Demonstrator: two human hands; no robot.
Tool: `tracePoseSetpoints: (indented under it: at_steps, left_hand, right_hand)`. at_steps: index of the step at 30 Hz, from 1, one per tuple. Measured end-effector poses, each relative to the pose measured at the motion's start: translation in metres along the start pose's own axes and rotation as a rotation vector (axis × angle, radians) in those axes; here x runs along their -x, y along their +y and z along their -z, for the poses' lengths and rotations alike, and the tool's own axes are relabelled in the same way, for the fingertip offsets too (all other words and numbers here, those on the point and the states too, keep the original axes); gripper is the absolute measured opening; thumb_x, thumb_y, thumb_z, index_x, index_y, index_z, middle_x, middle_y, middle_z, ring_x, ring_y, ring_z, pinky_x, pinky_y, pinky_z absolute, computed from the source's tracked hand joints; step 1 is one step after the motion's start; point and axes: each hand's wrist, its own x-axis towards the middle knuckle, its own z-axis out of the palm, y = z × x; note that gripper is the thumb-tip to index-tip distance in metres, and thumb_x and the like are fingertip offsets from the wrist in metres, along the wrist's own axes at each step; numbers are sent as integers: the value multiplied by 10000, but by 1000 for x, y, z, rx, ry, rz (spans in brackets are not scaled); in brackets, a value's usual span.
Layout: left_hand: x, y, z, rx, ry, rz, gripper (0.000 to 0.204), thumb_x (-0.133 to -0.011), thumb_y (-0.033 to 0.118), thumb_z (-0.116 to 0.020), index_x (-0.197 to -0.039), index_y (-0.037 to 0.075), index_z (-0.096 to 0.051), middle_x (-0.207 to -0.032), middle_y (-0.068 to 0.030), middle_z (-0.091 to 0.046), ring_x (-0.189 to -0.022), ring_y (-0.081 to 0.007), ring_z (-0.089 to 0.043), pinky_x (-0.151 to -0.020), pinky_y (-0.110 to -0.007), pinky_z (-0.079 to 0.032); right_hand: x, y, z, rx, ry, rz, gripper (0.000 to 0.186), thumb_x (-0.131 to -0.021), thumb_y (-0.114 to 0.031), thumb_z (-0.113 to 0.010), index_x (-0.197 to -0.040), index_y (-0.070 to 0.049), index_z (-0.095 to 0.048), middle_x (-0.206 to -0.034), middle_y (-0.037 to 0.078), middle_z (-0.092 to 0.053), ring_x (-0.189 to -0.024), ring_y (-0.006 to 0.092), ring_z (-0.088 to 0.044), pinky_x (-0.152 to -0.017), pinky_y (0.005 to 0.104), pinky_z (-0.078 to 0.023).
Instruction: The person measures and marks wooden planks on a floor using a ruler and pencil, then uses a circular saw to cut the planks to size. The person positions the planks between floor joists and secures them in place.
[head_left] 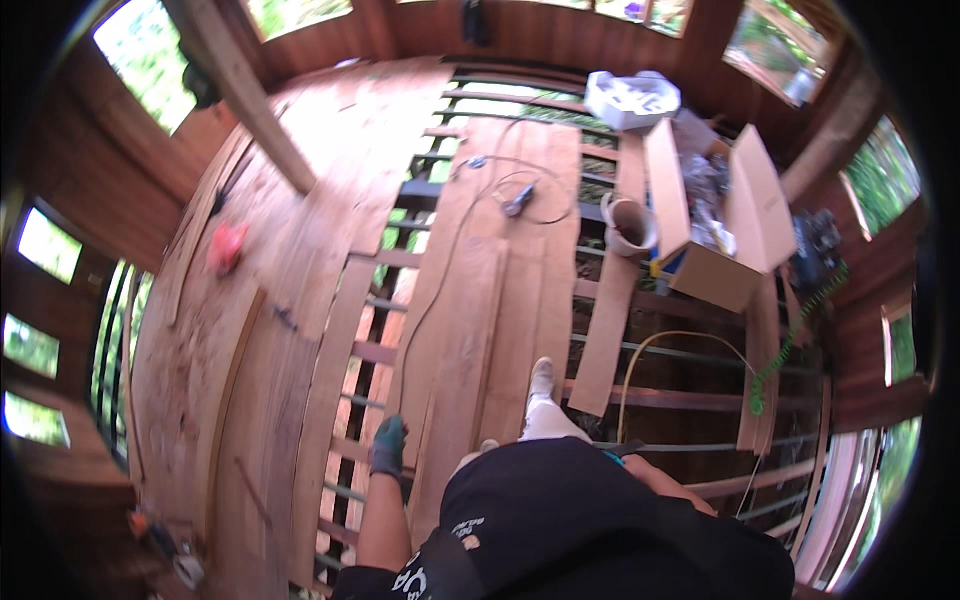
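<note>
My left hand [390, 445], in a dark teal glove, hangs over the gapped boards [350, 420] beside my leg, holding nothing, its fingers loosely extended. My right hand [620, 460], in a teal glove, is mostly hidden behind my black shirt [590, 520]; a dark object [632, 450] shows at it, too small to name. My white-shod foot [543, 380] rests on loose planks [470, 340] lying along the middle. Ahead on them lie a dark power tool [518, 202] and a looping cord [462, 225].
An open cardboard box [715, 280], white bucket [628, 235] and white foam box [630, 100] stand right. A green coiled hose [800, 325] crosses open joists [700, 395]. A post [260, 130] and red bag [228, 247] are left; another tool [160, 535] lies lower left.
</note>
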Motion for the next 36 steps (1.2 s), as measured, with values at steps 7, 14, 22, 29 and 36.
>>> tracePoseSetpoints:
  at_steps: [7,14,22,29,36]
  left_hand:
    - [40,-62,-50,-461,-96,383,214,-910,323,-548,-850,147,-654,-732,-17,-603,-681,-168,-589,-565,-327,-413]
    - [34,-82,-52,-748,-128,402,227,-916,314,-537,-848,129,-650,-714,-28,-586,-639,-170,-558,-546,-332,-411]
    - [-222,105,-72,-243,69,-70,245,-933,272,-525,-986,87,-676,-710,-42,-570,-589,-159,-514,-516,-307,-417]
    - [-356,282,-130,-956,-693,-414,375,-919,292,-618,-1243,109,-667,-1102,-176,-722,-1022,-325,-686,-903,-401,-524]
    - [-415,294,-103,-977,-928,-285,436,-912,362,-632,-1264,105,-650,-1131,-191,-711,-1065,-357,-678,-929,-429,-515]
  right_hand:
    - [-47,-82,159,84,-48,-13,362,-738,-323,-799,-850,14,-726,-749,149,-677,-641,226,-650,-596,427,-506]
    - [-151,-221,285,6,210,-80,289,-712,-273,-794,-785,-35,-647,-643,76,-607,-568,202,-597,-534,401,-489]
    - [-262,-385,220,397,32,163,461,-722,-401,-781,-946,-12,-675,-823,187,-715,-766,330,-716,-683,428,-565]
    - [-255,-520,124,274,193,293,507,-747,-385,-749,-1140,-74,-669,-1093,210,-703,-1045,380,-671,-898,455,-523]
    - [-261,-695,114,201,284,400,519,-748,-246,-727,-1236,-104,-623,-1100,206,-692,-1062,377,-658,-908,446,-509]
